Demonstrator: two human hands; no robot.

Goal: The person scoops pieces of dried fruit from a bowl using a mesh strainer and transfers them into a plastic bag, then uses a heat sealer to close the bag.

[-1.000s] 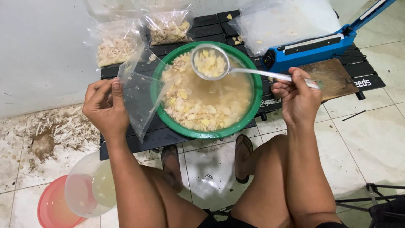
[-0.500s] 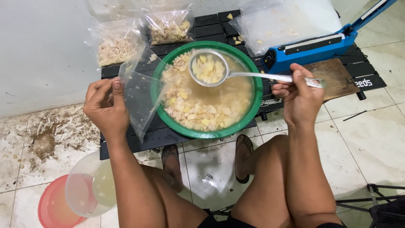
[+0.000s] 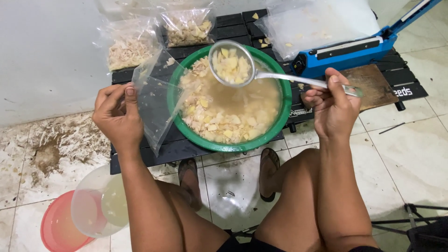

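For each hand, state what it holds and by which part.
Left hand: clear plastic bag, pinched at its open top edge. Right hand: metal strainer ladle, gripped near the handle's end.

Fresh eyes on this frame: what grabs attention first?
The green basin at centre, full of pale chunks in cloudy liquid, dominates the low black table. Above it the right hand holds a metal strainer ladle heaped with chunks, while the left hand holds an empty clear plastic bag at the basin's left rim. A bright blue bag sealer lies at upper right, filled bags behind the basin.
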